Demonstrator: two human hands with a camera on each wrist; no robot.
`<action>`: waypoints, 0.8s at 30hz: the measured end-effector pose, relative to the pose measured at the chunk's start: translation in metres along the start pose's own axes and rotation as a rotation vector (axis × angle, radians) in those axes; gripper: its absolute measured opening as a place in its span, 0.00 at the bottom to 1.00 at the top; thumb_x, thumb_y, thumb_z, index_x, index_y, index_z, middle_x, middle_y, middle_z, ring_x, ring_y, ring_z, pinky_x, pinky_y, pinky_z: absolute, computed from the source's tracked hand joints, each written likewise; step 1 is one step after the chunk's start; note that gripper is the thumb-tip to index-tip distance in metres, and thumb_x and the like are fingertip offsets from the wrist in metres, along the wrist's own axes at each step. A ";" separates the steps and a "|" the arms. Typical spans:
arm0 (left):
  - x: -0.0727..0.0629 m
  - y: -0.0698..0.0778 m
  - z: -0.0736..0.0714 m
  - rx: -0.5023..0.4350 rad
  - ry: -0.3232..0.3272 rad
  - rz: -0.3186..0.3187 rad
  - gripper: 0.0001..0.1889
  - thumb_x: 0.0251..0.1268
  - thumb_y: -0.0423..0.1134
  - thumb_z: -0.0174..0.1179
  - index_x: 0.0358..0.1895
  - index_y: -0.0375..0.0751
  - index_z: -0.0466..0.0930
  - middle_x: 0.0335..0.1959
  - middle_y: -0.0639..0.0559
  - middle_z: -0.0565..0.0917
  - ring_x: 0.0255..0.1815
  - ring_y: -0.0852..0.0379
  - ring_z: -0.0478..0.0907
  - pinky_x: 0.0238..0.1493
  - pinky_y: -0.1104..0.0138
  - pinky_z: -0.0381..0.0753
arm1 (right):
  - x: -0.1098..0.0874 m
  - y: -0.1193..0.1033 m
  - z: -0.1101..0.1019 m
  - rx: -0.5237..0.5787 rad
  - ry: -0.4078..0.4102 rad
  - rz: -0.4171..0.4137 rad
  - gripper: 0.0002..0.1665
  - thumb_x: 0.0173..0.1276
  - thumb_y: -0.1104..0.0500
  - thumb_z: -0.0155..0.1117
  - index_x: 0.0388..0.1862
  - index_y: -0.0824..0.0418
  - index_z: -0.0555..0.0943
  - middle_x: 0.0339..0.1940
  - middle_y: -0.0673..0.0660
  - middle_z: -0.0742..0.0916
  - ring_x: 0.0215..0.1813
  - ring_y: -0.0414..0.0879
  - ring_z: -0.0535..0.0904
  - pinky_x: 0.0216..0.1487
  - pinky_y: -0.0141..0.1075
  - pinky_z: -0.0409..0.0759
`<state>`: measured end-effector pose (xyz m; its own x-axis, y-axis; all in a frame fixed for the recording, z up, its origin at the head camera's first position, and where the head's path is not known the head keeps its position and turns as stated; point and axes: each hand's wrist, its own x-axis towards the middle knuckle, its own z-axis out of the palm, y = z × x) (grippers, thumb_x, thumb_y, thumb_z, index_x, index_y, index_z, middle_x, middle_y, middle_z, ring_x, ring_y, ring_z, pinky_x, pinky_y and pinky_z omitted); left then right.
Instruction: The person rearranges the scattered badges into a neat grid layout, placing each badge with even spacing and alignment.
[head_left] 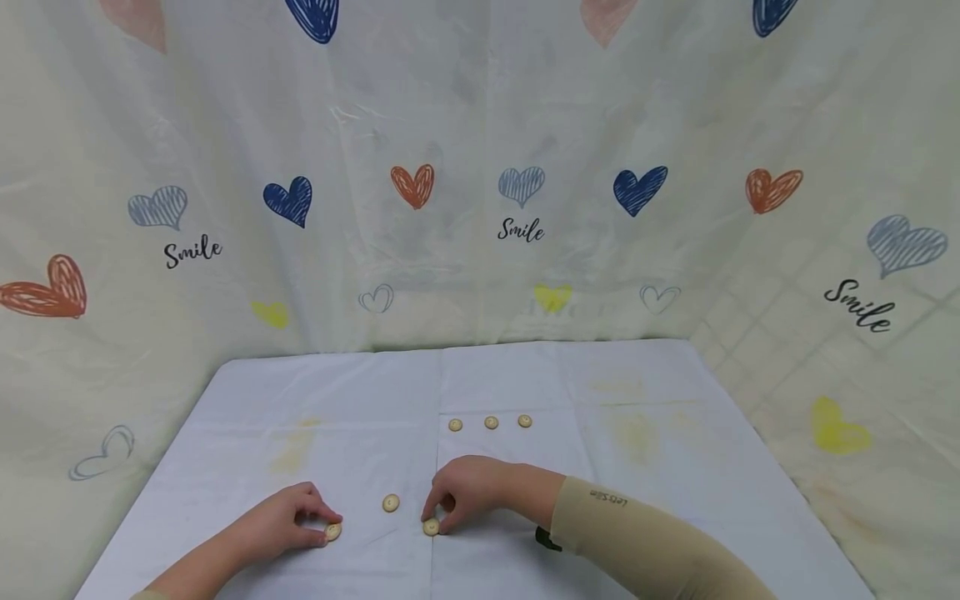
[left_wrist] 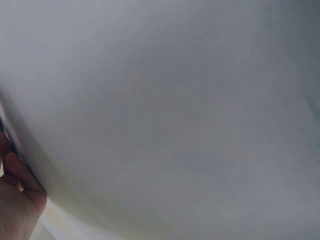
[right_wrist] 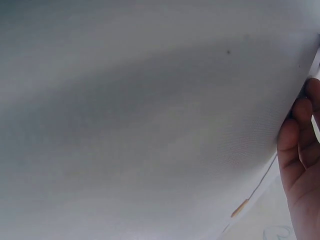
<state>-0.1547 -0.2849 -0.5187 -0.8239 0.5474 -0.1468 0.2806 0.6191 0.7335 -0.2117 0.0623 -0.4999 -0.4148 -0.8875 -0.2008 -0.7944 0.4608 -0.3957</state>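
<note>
Small round wooden discs with a ringed, faintly marked top lie on the white-covered table (head_left: 360, 392). My left hand (head_left: 281, 525) pinches one disc (head_left: 333, 531) between thumb and forefinger at the table surface. To its right, my right hand (head_left: 472, 496) holds another disc (head_left: 431, 527) with thumb and finger on either side of it, right by the cloth's centre crease. A loose disc (head_left: 391, 503) lies between the hands, a little farther back. In both wrist views the held discs are hidden; only part of the left hand (left_wrist: 22, 200) and right hand (right_wrist: 300, 150) shows.
Farther back, three discs sit in a row: a left one (head_left: 455, 425), a middle one (head_left: 491, 422) and a right one (head_left: 525, 422). A pale curtain (head_left: 465, 108) printed with hearts and "Smile" hangs behind and beside the table. A dark band (head_left: 547, 539) circles the right wrist.
</note>
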 end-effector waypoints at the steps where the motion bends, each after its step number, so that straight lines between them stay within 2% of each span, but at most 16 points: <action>1: 0.000 0.000 0.000 -0.002 -0.001 -0.004 0.13 0.56 0.47 0.73 0.45 0.53 0.90 0.37 0.61 0.77 0.37 0.66 0.72 0.39 0.70 0.70 | 0.000 0.000 0.000 -0.005 0.003 -0.004 0.12 0.63 0.49 0.73 0.46 0.39 0.89 0.24 0.35 0.78 0.28 0.27 0.70 0.34 0.21 0.67; 7: 0.001 0.000 0.000 0.007 0.002 -0.014 0.13 0.55 0.47 0.73 0.45 0.54 0.90 0.37 0.61 0.77 0.37 0.66 0.71 0.38 0.70 0.69 | -0.002 -0.001 -0.001 0.002 0.015 -0.008 0.11 0.63 0.50 0.73 0.45 0.40 0.89 0.24 0.36 0.78 0.28 0.28 0.70 0.34 0.21 0.67; 13: 0.001 -0.001 0.001 0.009 0.003 -0.017 0.13 0.55 0.46 0.74 0.44 0.54 0.90 0.36 0.61 0.77 0.36 0.66 0.71 0.38 0.70 0.70 | -0.009 0.002 -0.005 0.036 0.041 0.026 0.10 0.63 0.50 0.73 0.44 0.40 0.89 0.26 0.37 0.79 0.30 0.29 0.70 0.35 0.23 0.69; 20: 0.001 -0.003 0.000 0.010 -0.001 -0.016 0.13 0.55 0.47 0.73 0.44 0.54 0.90 0.36 0.61 0.77 0.36 0.66 0.71 0.38 0.69 0.70 | -0.026 0.022 -0.012 0.076 0.090 0.131 0.12 0.62 0.50 0.74 0.45 0.38 0.88 0.25 0.36 0.78 0.29 0.30 0.71 0.34 0.26 0.71; 24: 0.002 -0.006 0.001 0.023 0.004 -0.008 0.13 0.55 0.48 0.73 0.45 0.55 0.90 0.36 0.62 0.77 0.37 0.66 0.71 0.38 0.70 0.70 | -0.046 0.040 -0.017 0.122 0.122 0.205 0.12 0.62 0.50 0.74 0.45 0.38 0.88 0.25 0.37 0.79 0.29 0.31 0.72 0.34 0.28 0.73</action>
<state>-0.1574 -0.2873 -0.5245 -0.8282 0.5399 -0.1502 0.2846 0.6362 0.7171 -0.2324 0.1218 -0.4910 -0.6183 -0.7648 -0.1812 -0.6315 0.6206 -0.4647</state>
